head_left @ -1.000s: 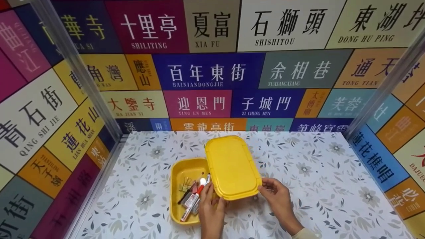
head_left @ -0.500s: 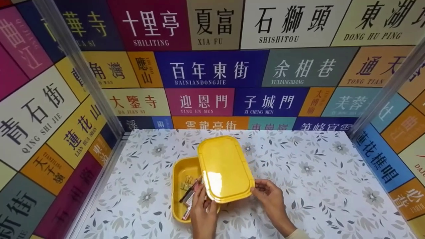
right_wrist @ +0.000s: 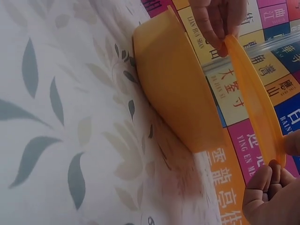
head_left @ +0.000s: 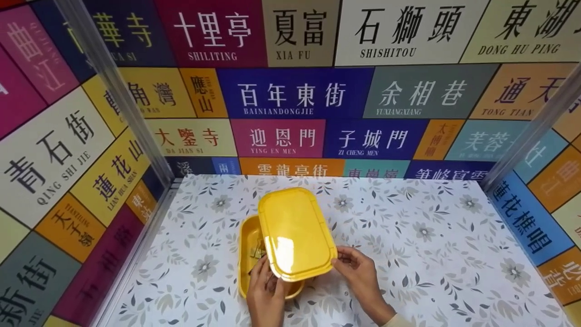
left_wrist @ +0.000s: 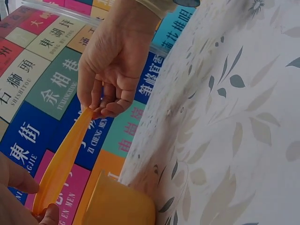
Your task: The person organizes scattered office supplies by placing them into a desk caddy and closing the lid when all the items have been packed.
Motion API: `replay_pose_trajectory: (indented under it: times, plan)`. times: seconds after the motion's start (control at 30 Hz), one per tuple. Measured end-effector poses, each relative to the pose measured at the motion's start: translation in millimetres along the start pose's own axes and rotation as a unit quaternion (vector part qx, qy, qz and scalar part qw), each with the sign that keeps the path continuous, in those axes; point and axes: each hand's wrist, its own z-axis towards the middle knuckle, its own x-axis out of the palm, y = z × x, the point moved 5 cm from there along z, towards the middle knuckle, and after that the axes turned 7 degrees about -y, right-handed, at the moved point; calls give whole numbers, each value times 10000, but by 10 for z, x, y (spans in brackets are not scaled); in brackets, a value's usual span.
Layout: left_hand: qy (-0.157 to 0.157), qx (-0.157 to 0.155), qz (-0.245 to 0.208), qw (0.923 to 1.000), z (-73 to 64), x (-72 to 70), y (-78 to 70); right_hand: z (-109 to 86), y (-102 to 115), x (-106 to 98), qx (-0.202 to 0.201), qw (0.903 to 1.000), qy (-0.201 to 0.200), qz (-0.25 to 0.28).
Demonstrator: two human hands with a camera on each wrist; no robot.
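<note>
A yellow plastic lid point(head_left: 297, 231) hangs tilted above a yellow box point(head_left: 244, 272) and covers most of its opening in the head view. My left hand point(head_left: 265, 293) pinches the lid's near left corner between thumb and fingers, just over the box's near side. At the near right corner, my right hand point(head_left: 363, 281) pinches the rim. Wire-like clips point(head_left: 258, 250) show inside the box; the other contents are hidden by lid and hand. From the right wrist view, the lid point(right_wrist: 255, 93) is apart from the box point(right_wrist: 173, 79), which stands on the table.
A white tablecloth with grey flowers and leaves point(head_left: 422, 231) spreads under the box. Panels with coloured place-name signs point(head_left: 290, 93) stand behind and at both sides. Clear strips point(head_left: 120, 100) run down the two back corners.
Both hands have carried the lid leftward, so it covers more of the box. The markers visible in the box earlier are now hidden. The box stays in place while the view shifts slightly.
</note>
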Motion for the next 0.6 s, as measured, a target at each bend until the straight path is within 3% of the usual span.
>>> replay_pose_trajectory:
  times: [0.37, 0.6]
  plan:
    - [-111, -64, 662, 9977, 56, -199, -16, -82, 12, 170, 91, 9994, 251, 231]
    - [-377, 303, 1255, 9909, 84, -321, -77, -131, -20, 274, 298, 9982, 386, 336]
